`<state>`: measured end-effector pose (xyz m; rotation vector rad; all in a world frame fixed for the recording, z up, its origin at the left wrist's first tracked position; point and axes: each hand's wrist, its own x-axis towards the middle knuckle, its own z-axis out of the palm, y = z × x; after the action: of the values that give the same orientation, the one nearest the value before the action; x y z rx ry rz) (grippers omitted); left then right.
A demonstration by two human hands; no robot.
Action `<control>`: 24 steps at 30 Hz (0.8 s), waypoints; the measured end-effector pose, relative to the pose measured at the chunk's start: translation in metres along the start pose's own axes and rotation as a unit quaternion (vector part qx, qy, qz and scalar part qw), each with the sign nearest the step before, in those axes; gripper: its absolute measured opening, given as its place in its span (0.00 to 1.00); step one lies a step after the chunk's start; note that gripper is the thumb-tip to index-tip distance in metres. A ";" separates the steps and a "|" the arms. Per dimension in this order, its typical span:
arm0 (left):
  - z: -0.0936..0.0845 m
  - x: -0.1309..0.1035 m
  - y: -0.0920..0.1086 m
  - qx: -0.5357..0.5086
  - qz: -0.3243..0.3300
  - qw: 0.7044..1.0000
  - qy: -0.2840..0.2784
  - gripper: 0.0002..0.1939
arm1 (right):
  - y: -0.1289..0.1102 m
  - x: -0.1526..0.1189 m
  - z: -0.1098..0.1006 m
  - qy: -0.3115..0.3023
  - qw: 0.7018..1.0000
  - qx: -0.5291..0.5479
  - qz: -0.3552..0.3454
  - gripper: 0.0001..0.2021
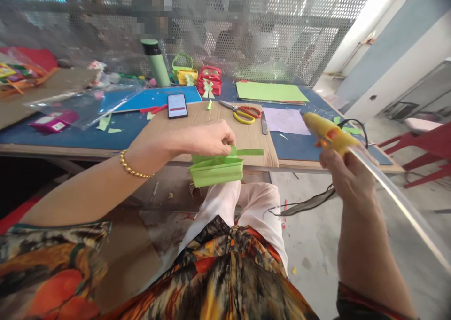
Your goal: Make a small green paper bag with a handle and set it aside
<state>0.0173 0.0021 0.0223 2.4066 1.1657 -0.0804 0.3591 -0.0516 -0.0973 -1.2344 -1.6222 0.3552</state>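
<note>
My left hand (213, 139) is closed on a small light green paper bag (216, 172), held over my lap at the table's front edge. The bag's mouth faces up toward me, and a green strip (251, 152) sticks out from it to the right. Part of the bag is hidden behind my fingers. Off to the right, my right hand (347, 167) is wrapped round a yellow glue gun (327, 131), apart from the bag. A long clear glue stick (398, 202) runs out of the gun's back end.
On the cardboard (200, 122) lie scissors (243, 112), a phone (177, 105) and a blade (264, 123). Purple paper (287, 121) and green sheets (271, 91) are at right. Behind stand a flask (157, 66) and a red paper bag (210, 81). A perforated metal screen (282, 38) rises beyond.
</note>
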 end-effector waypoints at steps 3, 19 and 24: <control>-0.001 0.001 -0.002 -0.017 -0.016 1.000 0.001 0.07 | 0.018 0.055 -0.001 0.022 0.984 -0.174 0.018 0.12; -0.002 -0.018 -0.003 -0.079 0.030 0.994 -0.066 0.14 | -0.043 0.032 0.058 -0.146 0.971 0.178 -0.070 0.06; 0.001 -0.018 0.001 -0.102 0.066 0.987 -0.101 0.10 | -0.069 0.015 0.081 -0.276 0.887 0.366 -0.058 0.10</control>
<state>0.0066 -0.0121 0.0264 2.2291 0.8763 -0.1514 0.2547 -0.0422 -0.0746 -0.4623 -1.7565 1.2039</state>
